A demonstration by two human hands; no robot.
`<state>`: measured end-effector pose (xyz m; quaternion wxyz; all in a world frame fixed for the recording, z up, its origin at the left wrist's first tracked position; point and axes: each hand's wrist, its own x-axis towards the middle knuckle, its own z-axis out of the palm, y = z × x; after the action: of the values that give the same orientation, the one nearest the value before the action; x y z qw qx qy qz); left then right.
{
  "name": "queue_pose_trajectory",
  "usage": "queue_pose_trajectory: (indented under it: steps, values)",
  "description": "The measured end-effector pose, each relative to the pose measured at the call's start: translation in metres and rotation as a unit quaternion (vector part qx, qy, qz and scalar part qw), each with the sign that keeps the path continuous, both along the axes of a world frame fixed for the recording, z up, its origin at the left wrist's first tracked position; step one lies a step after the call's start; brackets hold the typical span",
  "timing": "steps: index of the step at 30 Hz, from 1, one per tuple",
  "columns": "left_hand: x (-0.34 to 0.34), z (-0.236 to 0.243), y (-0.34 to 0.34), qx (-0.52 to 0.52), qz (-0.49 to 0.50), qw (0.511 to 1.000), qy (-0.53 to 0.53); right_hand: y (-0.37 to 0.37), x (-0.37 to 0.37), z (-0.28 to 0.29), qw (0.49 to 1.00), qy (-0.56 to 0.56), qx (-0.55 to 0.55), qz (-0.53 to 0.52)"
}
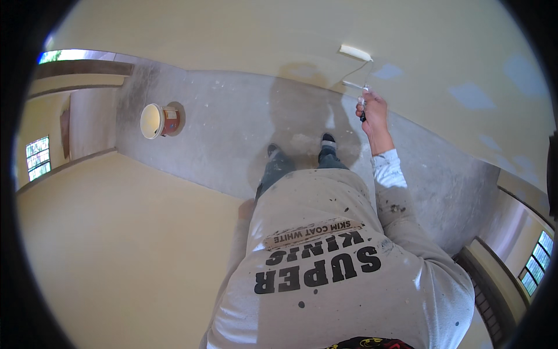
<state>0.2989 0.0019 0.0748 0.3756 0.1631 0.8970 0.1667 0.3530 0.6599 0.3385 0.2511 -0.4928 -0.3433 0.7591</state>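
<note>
My right hand [375, 111] is closed round the dark handle of a paint roller [355, 53], arm stretched forward. The roller's white sleeve lies against, or very close to, the pale cream wall [232, 35] ahead of me. A thin wire frame joins sleeve and handle. Low at my left side, beside my torso, a small part of my left hand [246, 209] shows; its fingers are hidden by my shirt. Paint spots mark my light grey long-sleeved shirt.
A reddish paint bucket [152, 121] with a white rim stands on the grey concrete floor [221, 116] to the left. Behind me on the left runs another cream wall [128, 232]. Windows [38, 158] show at both sides. My feet [328, 141] are near the painted wall's base.
</note>
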Motion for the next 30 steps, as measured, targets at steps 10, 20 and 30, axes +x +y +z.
queue_pose_trajectory:
  steps: [10, 20, 30]
  values:
    - [-0.023, 0.052, 0.014, 0.196, 0.048, 0.971, -0.127, -0.002, -0.001, -0.003, 1.000, -0.017, 0.000, 0.019]
    - [0.006, 0.055, 0.021, 0.079, 0.073, 0.994, -0.035, 0.031, -0.027, -0.122, 0.998, -0.045, -0.049, 0.002]
    - [-0.013, -0.002, -0.011, 0.095, -0.006, 0.995, 0.005, -0.006, 0.012, 0.013, 1.000, 0.012, 0.018, 0.016]
